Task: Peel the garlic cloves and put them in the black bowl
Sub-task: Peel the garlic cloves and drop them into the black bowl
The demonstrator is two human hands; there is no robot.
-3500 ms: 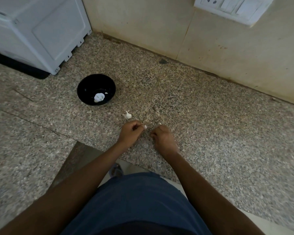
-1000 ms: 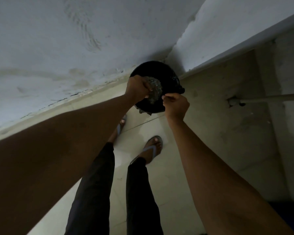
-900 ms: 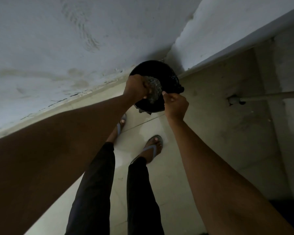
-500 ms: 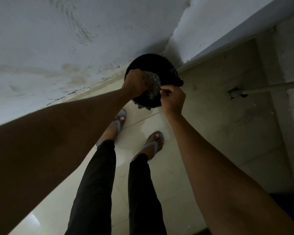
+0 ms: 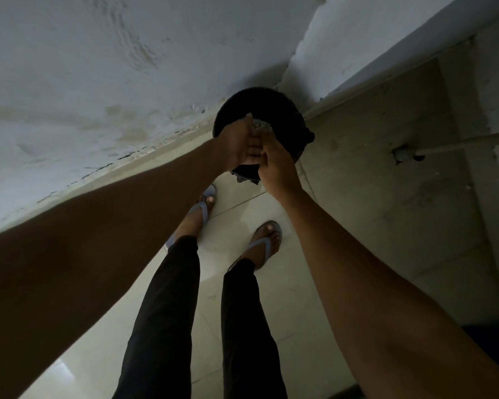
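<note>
We look down at a round black bin (image 5: 274, 110) that stands on the pale floor (image 5: 294, 298), right where the floor meets a rough white wall (image 5: 113, 67). Below the bin we see our two feet in grey sandals (image 5: 264, 246) and our legs in black trousers (image 5: 167, 312). To the right of the bin a thin pipe (image 5: 458, 144) sticks out of the other wall. Our two hands meet over the bin and hide part of its mouth. Our left hand (image 5: 239, 145) reaches in with its palm turned to the right hand (image 5: 277, 165), and the two touch. Some shiny, crumpled stuff (image 5: 261, 127) peeks out above them. We cannot tell how the fingers lie or what they hold. We see no garlic and no black bowl here.
</note>
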